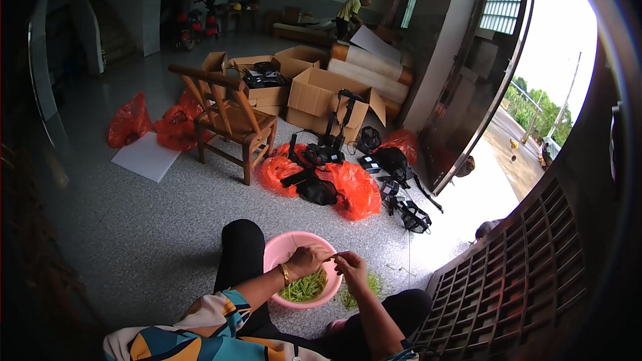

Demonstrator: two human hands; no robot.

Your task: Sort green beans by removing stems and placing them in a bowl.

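Observation:
A pink plastic basin (329, 288) stands on the speckled floor between my knees, with cut green stems (303, 287) in it. My left hand (307, 259), with a gold-coloured bracelet at the wrist, is over the basin's far part. My right hand (351, 266) meets it at the basin's right rim. A small, thin, brownish piece lies between the fingertips of both hands; it is too small to tell what it is. More green plant pieces (373, 286) lie on the floor right of the basin, partly behind my right forearm.
Red plastic bags (355, 190) and black strapped gear (321, 153) lie ahead on the floor. Behind are a wooden chair (235, 115) and open cardboard boxes (313, 95). A metal grille (521, 260) stands at the right, near an open door (459, 90). A person (348, 12) bends over far back.

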